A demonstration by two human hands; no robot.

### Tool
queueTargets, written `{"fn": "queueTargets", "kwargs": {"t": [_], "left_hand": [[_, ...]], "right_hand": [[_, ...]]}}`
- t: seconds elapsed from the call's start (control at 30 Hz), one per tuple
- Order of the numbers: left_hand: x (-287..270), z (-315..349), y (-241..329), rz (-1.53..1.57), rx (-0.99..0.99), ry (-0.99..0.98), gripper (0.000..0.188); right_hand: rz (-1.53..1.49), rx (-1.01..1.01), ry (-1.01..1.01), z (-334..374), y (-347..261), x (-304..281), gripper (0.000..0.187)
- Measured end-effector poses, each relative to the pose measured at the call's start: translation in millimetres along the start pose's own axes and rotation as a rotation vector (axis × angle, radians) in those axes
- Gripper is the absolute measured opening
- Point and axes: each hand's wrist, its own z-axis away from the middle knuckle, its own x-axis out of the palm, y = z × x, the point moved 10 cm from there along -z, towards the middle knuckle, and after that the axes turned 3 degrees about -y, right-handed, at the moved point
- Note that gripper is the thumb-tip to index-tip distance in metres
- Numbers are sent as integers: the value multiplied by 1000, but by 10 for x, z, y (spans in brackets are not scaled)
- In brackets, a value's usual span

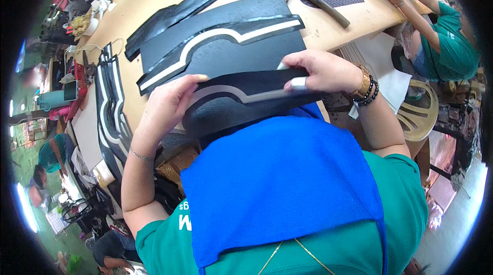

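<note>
My left fingers (pixel 191 80) and right fingers (pixel 295 60) pinch panel (pixel 226 109), spaced wide, likely for tension, at worktop (pixel 321 36) near edge.

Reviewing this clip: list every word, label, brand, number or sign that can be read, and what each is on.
Green shirt of the wearer: large white letters on its left side, upside down in this view, partly covered by the blue cloth; I won't copy them out.
Co-worker's green shirt, upper right: small pale mark, too small to read.
Black piece in the hands: no lettering I can make out.
</note>
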Motion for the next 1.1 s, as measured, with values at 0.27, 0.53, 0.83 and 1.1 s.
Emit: {"fn": "queueTargets", "kwargs": {"t": [0.27,0.53,0.83,1.1], "left_hand": [[695,-446,-35,2,25,-160,33],[1168,-963,475,91,292,44,30],[1160,-783,675,-107,547,121,27],[1196,-769,694,-186,548,112,32]], "right_hand": [[-82,315,168,378,692,109,20],[8,234,348,492,583,0,19],[480,-32,332,564,307,112,21],[577,-41,340,655,259,133,25]]}}
